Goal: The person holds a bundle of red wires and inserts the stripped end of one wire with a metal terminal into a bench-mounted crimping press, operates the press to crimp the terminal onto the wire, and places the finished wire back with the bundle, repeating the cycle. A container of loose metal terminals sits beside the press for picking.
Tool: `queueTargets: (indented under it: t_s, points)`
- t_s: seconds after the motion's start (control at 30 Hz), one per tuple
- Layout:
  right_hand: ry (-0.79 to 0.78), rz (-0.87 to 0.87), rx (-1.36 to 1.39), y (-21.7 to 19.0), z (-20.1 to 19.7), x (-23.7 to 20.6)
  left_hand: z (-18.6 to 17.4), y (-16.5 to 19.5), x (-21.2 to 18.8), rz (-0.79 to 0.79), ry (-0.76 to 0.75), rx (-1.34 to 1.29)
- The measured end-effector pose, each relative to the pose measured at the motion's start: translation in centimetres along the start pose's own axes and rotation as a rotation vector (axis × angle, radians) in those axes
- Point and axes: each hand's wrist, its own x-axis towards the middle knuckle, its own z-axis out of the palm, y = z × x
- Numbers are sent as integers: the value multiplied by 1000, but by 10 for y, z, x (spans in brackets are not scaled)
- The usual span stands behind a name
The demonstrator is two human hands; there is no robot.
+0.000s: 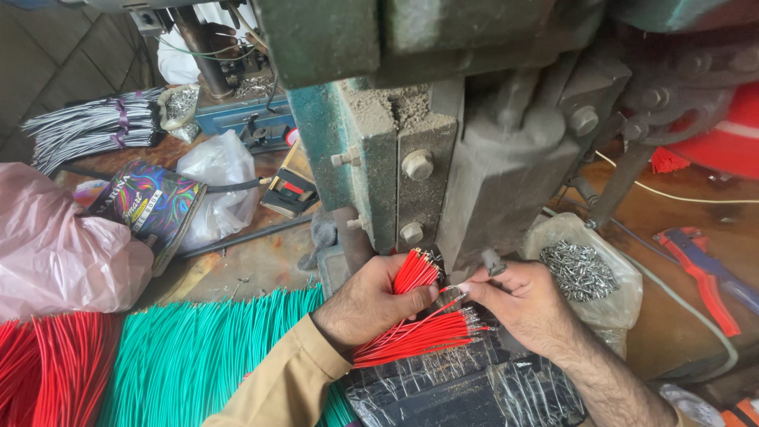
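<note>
Under the green press (pixel 443 158), left hand (pixel 371 304) fingers clamped round a bundle of red wires (pixel 415 328); right hand (pixel 526 304) fingers pinched on one wire end. Light, thin, springy, likely slippery: best gripped mid-bundle, single strands near the tip.

red wires (pixel 411 332), green wires (pixel 198 356), pink bag (pixel 55 245)

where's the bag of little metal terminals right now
In the head view, the clear bag of metal terminals sits on the right, just beyond the right hand and beside the base of the green press.
</note>
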Motion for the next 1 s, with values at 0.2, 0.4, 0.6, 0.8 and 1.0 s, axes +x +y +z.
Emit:
queueTargets:
  t_s: [0.2,0.4,0.6,0.8,1.0]
  points:
    - [-24,-156,122,-13,-6,-23,2,0,-1,64,-68,-95]
    - [1,-154,-459,-25,-41,-44,1,0,-3,126,-70,116]
    - [18,-218,-616,-22,-35,-47,-1,0,-1,-23,-8,31]
    - [71,-113,-295,-16,-31,-42,-3,-5,-1,67,-78,-169]
    - [124,-22,-171,-14,-25,-36,-3,-14,3,70,-75,-253]
